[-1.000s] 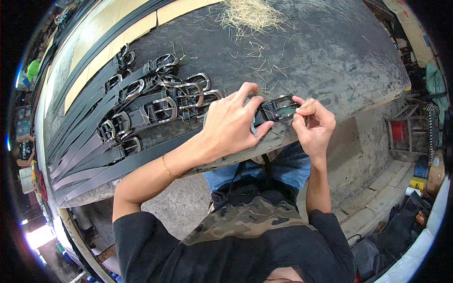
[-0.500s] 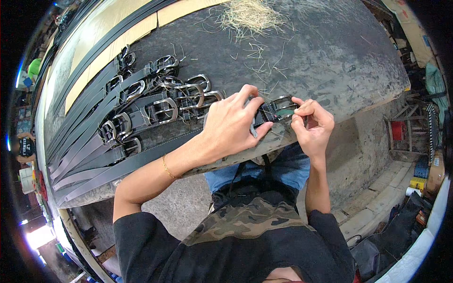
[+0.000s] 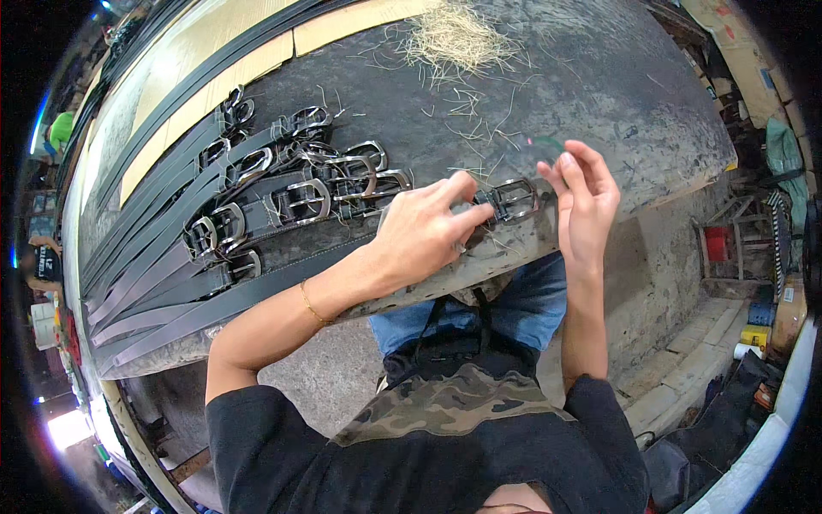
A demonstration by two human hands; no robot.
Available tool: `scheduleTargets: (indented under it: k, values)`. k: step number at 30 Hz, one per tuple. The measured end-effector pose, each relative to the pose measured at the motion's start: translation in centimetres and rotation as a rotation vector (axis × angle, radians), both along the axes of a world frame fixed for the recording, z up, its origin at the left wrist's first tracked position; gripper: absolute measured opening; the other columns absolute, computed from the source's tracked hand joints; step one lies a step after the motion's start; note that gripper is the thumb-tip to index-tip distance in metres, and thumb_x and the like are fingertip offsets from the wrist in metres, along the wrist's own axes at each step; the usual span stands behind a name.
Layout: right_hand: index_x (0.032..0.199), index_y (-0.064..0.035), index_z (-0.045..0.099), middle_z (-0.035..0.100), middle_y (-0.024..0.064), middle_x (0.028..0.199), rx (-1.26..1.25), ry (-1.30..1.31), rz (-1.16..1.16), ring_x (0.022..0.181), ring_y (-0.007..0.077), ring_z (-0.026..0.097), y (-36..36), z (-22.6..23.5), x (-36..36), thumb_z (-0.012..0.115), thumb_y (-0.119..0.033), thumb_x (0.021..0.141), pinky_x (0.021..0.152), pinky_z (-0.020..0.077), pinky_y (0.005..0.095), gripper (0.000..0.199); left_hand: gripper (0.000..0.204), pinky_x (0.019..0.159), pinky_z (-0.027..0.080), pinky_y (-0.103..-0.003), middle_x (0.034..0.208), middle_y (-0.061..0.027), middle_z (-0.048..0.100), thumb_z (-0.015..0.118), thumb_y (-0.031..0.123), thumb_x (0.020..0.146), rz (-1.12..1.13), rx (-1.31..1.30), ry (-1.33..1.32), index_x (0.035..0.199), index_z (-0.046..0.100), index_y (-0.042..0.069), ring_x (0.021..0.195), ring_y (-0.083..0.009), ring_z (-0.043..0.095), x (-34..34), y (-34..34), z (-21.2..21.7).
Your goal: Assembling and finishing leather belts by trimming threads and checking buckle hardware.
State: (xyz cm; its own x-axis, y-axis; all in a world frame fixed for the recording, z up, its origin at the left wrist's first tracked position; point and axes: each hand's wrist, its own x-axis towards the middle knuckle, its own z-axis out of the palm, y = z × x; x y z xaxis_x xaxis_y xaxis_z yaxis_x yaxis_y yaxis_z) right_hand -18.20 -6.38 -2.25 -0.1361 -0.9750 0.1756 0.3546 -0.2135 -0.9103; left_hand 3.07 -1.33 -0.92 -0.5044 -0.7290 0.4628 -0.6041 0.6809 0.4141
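Note:
My left hand [image 3: 425, 224] is closed over a black belt near its silver buckle [image 3: 517, 200], pressing it to the table near the front edge. A greyish piece shows between the fingers of that hand; its kind is hidden. To the right of the buckle, my right hand [image 3: 585, 201] is raised, apart from the belt. Its thumb and fingertips pinch a small dark green thing [image 3: 549, 147] with a pink tip, smeared by motion. Left of my left hand lie several more black belts [image 3: 171, 244], their silver buckles bunched together.
A heap of pale thread ends [image 3: 462, 38] lies at the far side of the dark worktable [image 3: 616, 94], with loose strands trailing nearer. Cardboard strips [image 3: 351, 24] and long black straps run along the far left. A wooden frame [image 3: 736, 248] stands on the floor at right.
My right hand has lifted up and away from the buckle, drawing the green thing off it. My left fingers have shifted slightly on the belt.

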Motion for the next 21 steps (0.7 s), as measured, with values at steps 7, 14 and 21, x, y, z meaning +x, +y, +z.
scheduleTargets:
  k: [7, 14, 21]
  values:
    - [0.099, 0.0021, 0.068, 0.066, 0.0028, 0.095, -0.022, 0.339, 0.301, 0.085, 0.0089, 0.062, -1.6, 0.4, 2.6, 0.065, 0.000, 0.088, 0.075, 0.0498, 0.0228, 0.012, 0.036, 0.047, 0.046, -0.032, 0.077, -0.0033, 0.052, 0.069, 0.009, 0.062, -0.005, -0.228, -0.139, 0.098, 0.066, 0.010, 0.063, -0.0185, 0.057, 0.2, 1.0, -0.7]
    - [0.092, 0.0007, 0.069, 0.065, -0.0002, 0.086, -0.118, 0.437, 0.384, 0.079, 0.0061, 0.059, -1.1, 0.4, 2.3, 0.064, 0.002, 0.084, 0.070, 0.0463, 0.0208, 0.009, 0.040, 0.047, 0.045, -0.031, 0.077, -0.0022, 0.052, 0.069, 0.008, 0.058, 0.006, -0.232, -0.111, 0.099, 0.067, 0.009, 0.063, -0.0175, 0.056, 0.3, 1.0, -0.8]
    - [0.088, 0.0002, 0.070, 0.067, 0.0046, 0.083, -0.206, 0.567, 0.363, 0.077, 0.0093, 0.061, -1.2, 0.6, 2.5, 0.066, 0.001, 0.080, 0.068, 0.0465, 0.0234, 0.009, 0.042, 0.047, 0.045, -0.031, 0.077, -0.0021, 0.053, 0.068, 0.008, 0.056, -0.005, -0.216, -0.109, 0.098, 0.067, 0.008, 0.064, -0.0173, 0.056, 0.2, 0.9, -0.7]
